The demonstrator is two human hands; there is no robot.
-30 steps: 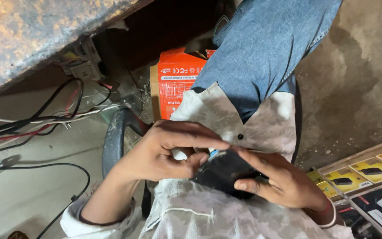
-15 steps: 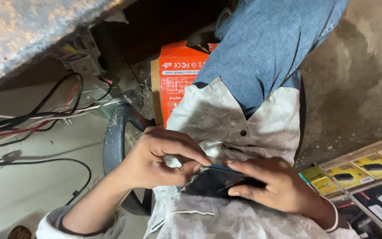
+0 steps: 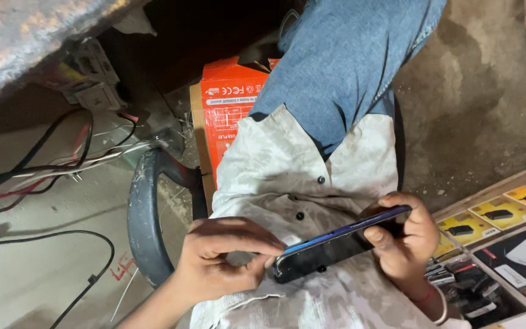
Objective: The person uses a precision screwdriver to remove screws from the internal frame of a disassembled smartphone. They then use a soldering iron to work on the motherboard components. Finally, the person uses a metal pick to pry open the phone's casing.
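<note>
Fingers [image 3: 257, 263] of our left hand [image 3: 220, 259] pinched the near end of a dark phone [image 3: 336, 244]; our right hand [image 3: 406, 240] clasped its far end.

We noted the grey shirt [image 3: 287, 176] over the lap, the orange box [image 3: 229, 113] beside the knee, the packaged accessories [image 3: 506, 213] at right, then the phone, held tilted on edge above the lap. We judged a slip possible, since only fingertips gripped the near end.
</note>
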